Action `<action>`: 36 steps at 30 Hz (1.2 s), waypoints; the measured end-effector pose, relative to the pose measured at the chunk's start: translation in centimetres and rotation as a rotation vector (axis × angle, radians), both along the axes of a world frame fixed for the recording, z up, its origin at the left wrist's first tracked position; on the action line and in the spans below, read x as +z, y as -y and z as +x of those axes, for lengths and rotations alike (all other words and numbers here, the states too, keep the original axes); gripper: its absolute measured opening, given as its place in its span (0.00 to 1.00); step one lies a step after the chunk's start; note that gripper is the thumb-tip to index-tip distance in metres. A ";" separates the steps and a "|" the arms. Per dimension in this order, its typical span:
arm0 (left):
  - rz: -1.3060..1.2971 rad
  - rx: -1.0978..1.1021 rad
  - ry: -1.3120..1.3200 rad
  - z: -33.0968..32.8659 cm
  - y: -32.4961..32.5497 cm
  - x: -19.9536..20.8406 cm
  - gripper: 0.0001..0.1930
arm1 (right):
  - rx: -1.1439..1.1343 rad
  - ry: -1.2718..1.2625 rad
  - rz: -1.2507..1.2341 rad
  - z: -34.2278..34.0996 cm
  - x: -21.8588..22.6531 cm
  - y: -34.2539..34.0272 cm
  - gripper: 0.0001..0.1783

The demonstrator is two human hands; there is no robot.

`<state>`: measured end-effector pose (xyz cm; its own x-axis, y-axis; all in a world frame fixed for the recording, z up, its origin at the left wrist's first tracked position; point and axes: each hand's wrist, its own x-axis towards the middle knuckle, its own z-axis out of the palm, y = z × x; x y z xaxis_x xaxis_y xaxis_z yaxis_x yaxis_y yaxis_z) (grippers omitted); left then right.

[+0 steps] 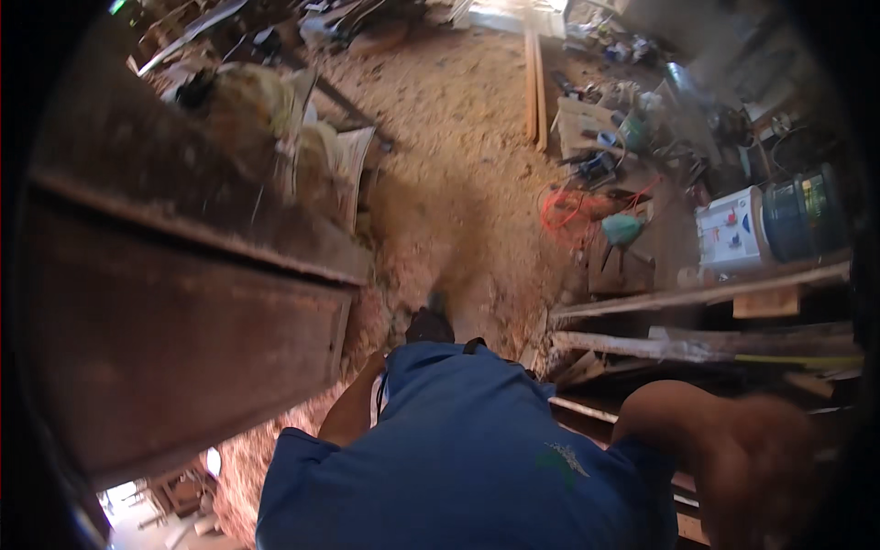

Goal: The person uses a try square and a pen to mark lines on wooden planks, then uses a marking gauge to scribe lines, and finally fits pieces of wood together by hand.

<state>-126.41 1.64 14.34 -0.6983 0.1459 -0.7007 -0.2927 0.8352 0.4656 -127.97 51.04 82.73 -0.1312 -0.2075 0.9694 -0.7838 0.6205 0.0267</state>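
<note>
My left arm hangs down beside my blue shirt (486, 449). My left hand (372, 365) is low by my hip, nearest the dark wooden panel (183, 330) on the left; its fingers do not show clearly. My right arm is bent and lifted at the lower right. My right hand (765, 458) is smeared by motion and lies in shadow, close to the wooden shelves (706, 291). Whether it holds anything cannot be made out. A dark shoe (429, 325) shows below me on the dirt floor (440, 137).
Long wooden boards (535, 82) lie ahead. To the right are an orange cord (561, 215), a green bowl-like thing (622, 229), a white container (731, 229) and a large blue-green water jug (807, 215). Stuffed sacks (247, 110) and scrap crowd the left.
</note>
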 end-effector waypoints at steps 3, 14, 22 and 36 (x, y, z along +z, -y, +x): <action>-0.026 -0.068 -0.067 -15.3 3.0 -0.5 0.14 | -0.033 0.337 -0.261 -14.0 -10.2 2.8 0.16; 0.207 0.321 -0.411 -49.9 -6.7 4.4 0.20 | -0.437 2.555 -0.023 -16.1 -66.8 -11.8 0.21; -0.031 0.084 0.017 -56.6 -10.0 -6.3 0.18 | -0.540 2.069 -0.032 -50.8 -77.7 -19.0 0.21; -0.177 -0.905 -0.480 -126.4 -23.3 -9.6 0.09 | -0.627 1.690 -0.595 -102.9 -72.1 -29.5 0.20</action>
<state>-252.82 24.91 4.70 -0.5905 0.6764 -0.4402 0.6612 0.7183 0.2166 -230.90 80.52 10.58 -0.8009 0.5066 -0.3193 0.5541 0.4247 -0.7160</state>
